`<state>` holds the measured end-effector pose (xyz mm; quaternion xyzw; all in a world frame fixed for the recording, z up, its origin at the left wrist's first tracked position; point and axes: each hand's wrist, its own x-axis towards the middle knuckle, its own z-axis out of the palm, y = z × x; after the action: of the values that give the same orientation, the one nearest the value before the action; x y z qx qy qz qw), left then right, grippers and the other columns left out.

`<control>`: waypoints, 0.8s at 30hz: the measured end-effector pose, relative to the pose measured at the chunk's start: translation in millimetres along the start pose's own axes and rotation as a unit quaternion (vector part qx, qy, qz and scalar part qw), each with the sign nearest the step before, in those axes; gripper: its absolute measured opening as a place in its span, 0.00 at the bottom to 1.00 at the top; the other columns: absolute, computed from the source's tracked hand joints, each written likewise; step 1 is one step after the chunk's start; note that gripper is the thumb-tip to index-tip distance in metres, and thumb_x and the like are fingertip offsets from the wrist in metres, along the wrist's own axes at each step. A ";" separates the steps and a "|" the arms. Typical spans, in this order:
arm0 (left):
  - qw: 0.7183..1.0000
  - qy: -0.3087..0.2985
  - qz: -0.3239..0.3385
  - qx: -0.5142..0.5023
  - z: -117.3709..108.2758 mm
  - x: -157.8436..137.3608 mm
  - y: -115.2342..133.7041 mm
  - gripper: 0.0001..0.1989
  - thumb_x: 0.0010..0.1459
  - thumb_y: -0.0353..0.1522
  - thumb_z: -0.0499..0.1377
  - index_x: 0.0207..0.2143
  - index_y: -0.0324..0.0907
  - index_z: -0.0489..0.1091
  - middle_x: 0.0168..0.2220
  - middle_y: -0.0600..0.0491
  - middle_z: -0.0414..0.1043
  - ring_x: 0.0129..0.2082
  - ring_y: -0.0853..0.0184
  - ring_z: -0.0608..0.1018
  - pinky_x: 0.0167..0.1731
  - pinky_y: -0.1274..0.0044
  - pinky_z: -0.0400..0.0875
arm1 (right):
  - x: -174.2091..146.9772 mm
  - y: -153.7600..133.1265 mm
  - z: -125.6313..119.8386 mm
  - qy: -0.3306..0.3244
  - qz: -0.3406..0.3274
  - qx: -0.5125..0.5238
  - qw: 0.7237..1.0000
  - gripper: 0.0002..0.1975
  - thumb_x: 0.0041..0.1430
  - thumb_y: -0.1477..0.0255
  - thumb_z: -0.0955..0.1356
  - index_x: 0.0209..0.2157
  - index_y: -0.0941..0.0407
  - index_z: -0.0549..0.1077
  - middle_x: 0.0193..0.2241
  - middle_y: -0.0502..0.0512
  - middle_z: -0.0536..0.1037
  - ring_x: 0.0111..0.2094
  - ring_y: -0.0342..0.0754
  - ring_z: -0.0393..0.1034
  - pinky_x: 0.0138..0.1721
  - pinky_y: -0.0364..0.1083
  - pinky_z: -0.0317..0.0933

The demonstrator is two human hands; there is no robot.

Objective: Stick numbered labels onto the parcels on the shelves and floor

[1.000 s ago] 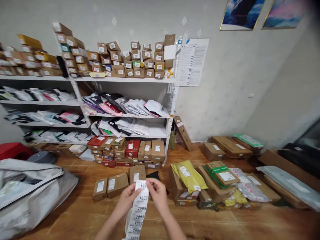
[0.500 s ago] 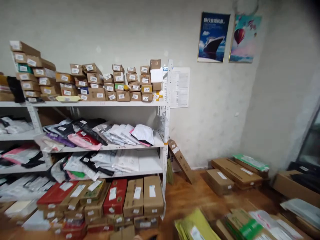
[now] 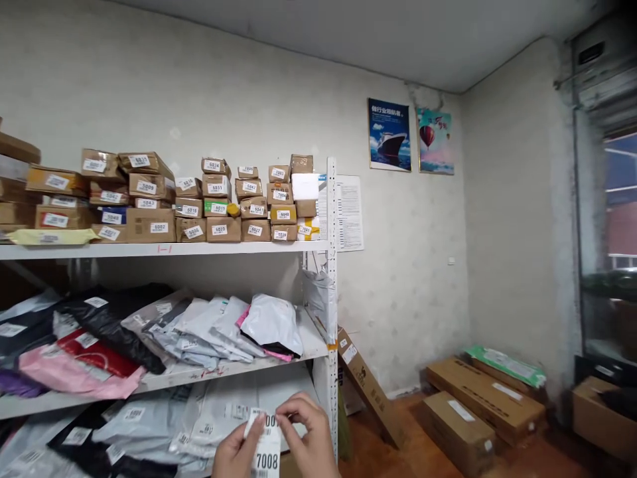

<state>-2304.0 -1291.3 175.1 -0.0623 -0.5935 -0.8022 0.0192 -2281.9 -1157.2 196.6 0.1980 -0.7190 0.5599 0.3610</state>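
Note:
A white strip of number labels (image 3: 266,450), with "7008" printed on its lower part, is held up at the bottom middle of the view. My left hand (image 3: 233,453) grips its left side, thumb over the front. At the upper right edge of the strip, my right hand (image 3: 311,435) pinches with thumb and forefinger; whether a label is lifting there I cannot tell. Just behind the hands is a shelf with grey and white mailing bags (image 3: 209,415), each bearing a number label.
Small labelled cardboard boxes (image 3: 159,226) are stacked on the white top shelf (image 3: 239,248). More plastic mailing bags (image 3: 271,322) lie on the shelf below. A long carton (image 3: 368,392) leans against the wall beside the rack post (image 3: 332,299). Larger boxes (image 3: 478,398) sit on the floor at right.
The view has tilted up and come closer to the rack. Both hands and the label strip have risen into view at the bottom.

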 end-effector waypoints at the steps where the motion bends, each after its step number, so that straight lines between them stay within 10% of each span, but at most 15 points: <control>1: 0.999 -0.012 -0.006 -0.030 7.5 11.0 4.5 0.23 0.32 0.46 0.70 0.26 0.37 0.76 0.18 0.55 0.74 0.21 0.67 0.74 0.24 0.79 0.67 | 11.5 0.4 -3.6 -0.002 0.004 -0.004 1.000 0.08 0.56 0.69 0.65 0.28 0.56 0.75 0.26 0.55 0.74 0.29 0.46 0.70 0.29 0.42 0.63; 5: 0.988 -0.074 -0.039 -0.133 26.4 51.2 15.2 0.24 0.32 0.42 0.72 0.32 0.38 0.76 0.24 0.51 0.79 0.26 0.62 0.78 0.31 0.73 0.71 | 53.4 12.7 -6.3 -0.026 0.009 -0.018 0.999 0.07 0.56 0.69 0.66 0.29 0.56 0.75 0.28 0.55 0.74 0.31 0.46 0.71 0.30 0.42 0.64; 12: 0.987 -0.004 -0.015 -0.158 32.6 110.3 44.2 0.25 0.23 0.41 0.74 0.27 0.36 0.77 0.19 0.52 0.77 0.20 0.65 0.77 0.25 0.77 0.69 | 130.3 30.8 15.7 -0.041 -0.066 -0.048 0.996 0.06 0.56 0.73 0.66 0.29 0.56 0.75 0.27 0.53 0.75 0.31 0.45 0.70 0.29 0.41 0.63; 24: 0.990 -0.004 0.116 -0.081 107.1 215.3 139.5 0.20 0.28 0.43 0.72 0.21 0.38 0.76 0.16 0.56 0.74 0.17 0.72 0.72 0.19 0.82 0.67 | 302.2 40.1 -22.9 -0.071 -0.346 -0.026 0.935 0.08 0.57 0.78 0.64 0.32 0.55 0.74 0.28 0.53 0.75 0.31 0.44 0.70 0.32 0.44 0.64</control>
<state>-2494.6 -1220.8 364.8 -0.1349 -0.5154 -0.8398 0.1046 -2502.4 -1087.6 396.5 0.4640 -0.6442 0.3658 0.4857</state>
